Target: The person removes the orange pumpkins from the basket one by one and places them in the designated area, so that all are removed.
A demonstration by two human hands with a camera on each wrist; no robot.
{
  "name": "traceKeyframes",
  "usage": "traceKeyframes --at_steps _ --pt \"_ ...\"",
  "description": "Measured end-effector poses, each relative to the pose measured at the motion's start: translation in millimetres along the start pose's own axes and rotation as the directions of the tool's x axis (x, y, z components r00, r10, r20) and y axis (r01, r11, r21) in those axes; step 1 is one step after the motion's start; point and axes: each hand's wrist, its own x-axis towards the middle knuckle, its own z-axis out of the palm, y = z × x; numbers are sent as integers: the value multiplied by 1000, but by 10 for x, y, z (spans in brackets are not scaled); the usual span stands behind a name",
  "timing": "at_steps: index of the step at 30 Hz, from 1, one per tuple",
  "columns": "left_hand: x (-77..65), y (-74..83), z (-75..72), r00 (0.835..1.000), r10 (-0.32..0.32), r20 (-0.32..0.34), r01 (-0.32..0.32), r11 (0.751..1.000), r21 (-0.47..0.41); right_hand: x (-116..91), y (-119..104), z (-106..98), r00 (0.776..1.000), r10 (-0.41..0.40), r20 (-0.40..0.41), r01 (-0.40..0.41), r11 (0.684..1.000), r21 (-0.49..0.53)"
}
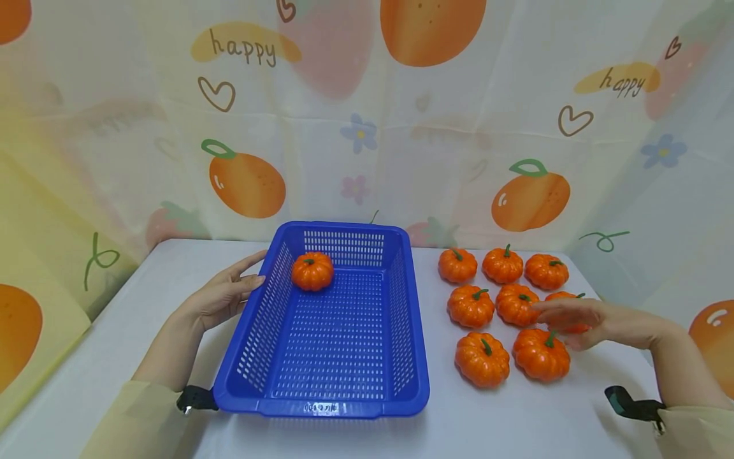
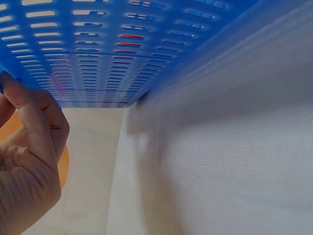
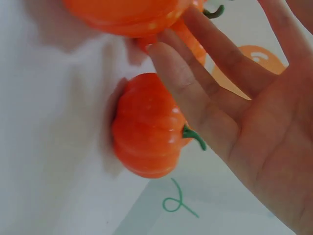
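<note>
A blue plastic basket (image 1: 327, 408) with slotted walls stands in the middle of the table. One small orange pumpkin (image 1: 312, 271) sits inside, at its far left. My left hand (image 1: 220, 296) holds the basket's left rim, thumb at the edge and bent fingers against the outer side. To the right, several orange pumpkins with green stems, among them a front one (image 1: 482, 359), stand in loose rows. My right hand (image 1: 602, 322) hovers over their right side with fingers spread, partly covering one pumpkin (image 3: 149, 127). Nothing is in its grasp.
A white-covered table (image 1: 459, 421) bears everything. Behind it hangs a cloth (image 1: 321, 159) printed with oranges, hearts and flowers, which also lines both sides. A dark strap (image 1: 197, 398) circles the left wrist, and another strap (image 1: 633, 405) the right.
</note>
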Motion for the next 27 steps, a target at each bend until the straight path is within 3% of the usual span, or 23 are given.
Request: traceKeyframes --at_steps 8,14,17,21,27 --pt "-1 -9 0 1000 1 0 -1 1000 -2 17 -228 -17 997 24 -68 -29 997 -78" --pt "7 -13 4 1000 -2 -2 2 1000 0 81 -351 -62 994 -87 -73 80 992 -98" --pt "11 -16 6 1000 -5 -6 5 1000 2 146 -444 -53 983 -162 -89 150 981 -126" --pt "12 -17 8 1000 -7 -10 7 1000 1 267 -644 7 966 -212 -145 185 967 -177" --pt "1 -12 1 1000 3 -12 -3 1000 9 499 -961 99 925 -291 -243 245 948 -204"
